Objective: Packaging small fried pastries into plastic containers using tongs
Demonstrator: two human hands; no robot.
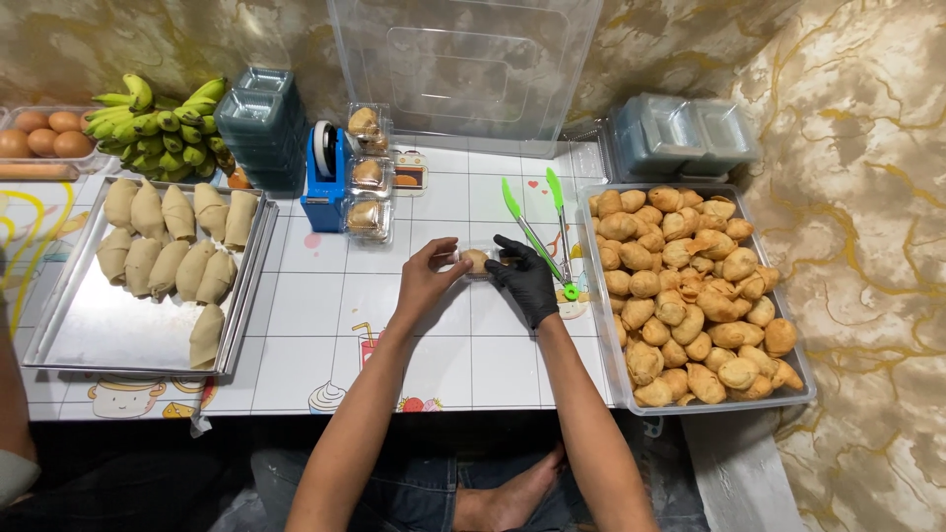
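Observation:
Both my hands meet at the middle of the white tiled table (325, 296) around a small clear plastic box (477, 262) with a fried pastry inside. My left hand (426, 279), bare, grips the box's left side. My right hand (525, 279), in a black glove, holds its right side. Green tongs (537, 234) lie on the table just right of my right hand.
A clear bin of fried pastries (690, 291) stands on the right. A metal tray with wrapped rolls (163, 256) is on the left. A blue tape dispenser (323, 177), filled boxes (368, 182), stacked empty boxes (258, 123), bananas (163, 128) and eggs (44, 133) line the back.

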